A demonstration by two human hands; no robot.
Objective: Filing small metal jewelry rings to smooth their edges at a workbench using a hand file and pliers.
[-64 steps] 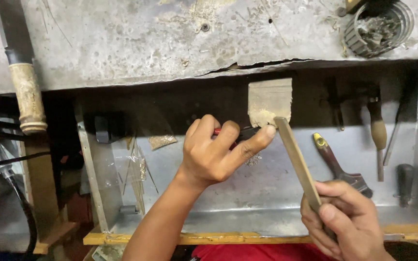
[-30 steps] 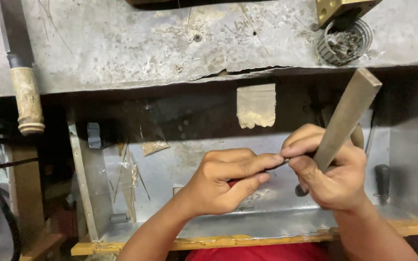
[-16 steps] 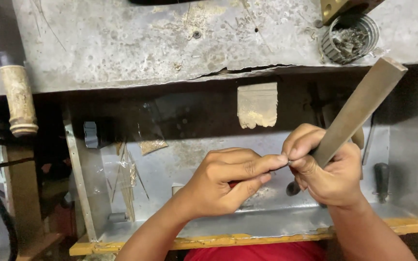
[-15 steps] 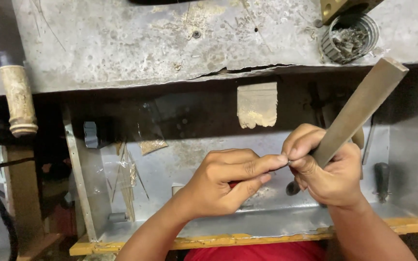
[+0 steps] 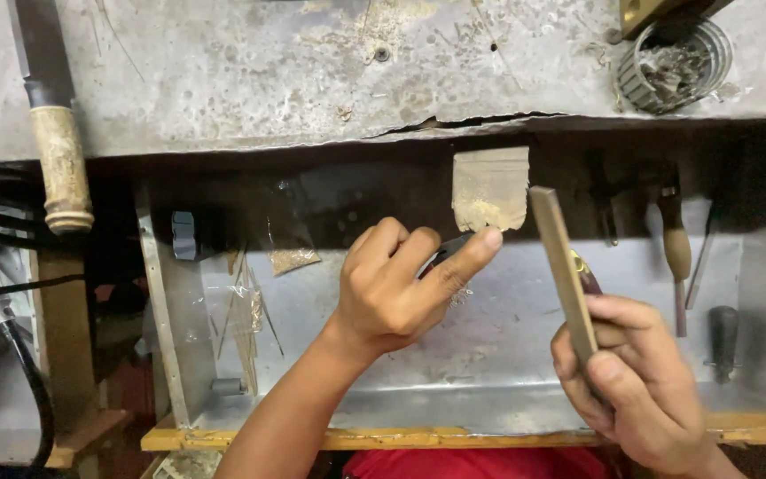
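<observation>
The small dark piece point(image 5: 448, 251) sits pinched at my left hand's point(image 5: 398, 288) fingertips against the worn wooden bench peg point(image 5: 489, 188), while the flat file point(image 5: 564, 266), near-upright in my right hand's point(image 5: 636, 381) closed grip, stands just beside it rightward.

A scarred grey workbench point(image 5: 250, 80) carries a wooden-handled tool point(image 5: 59, 160) and round metal tin point(image 5: 674, 64).

A single head camera looks steeply down from close above, facing a worn bench top point(image 5: 250, 80) at the frame's top and the metal tray point(image 5: 489, 390) beneath it, with both hands near the lens. No second view exists.
</observation>
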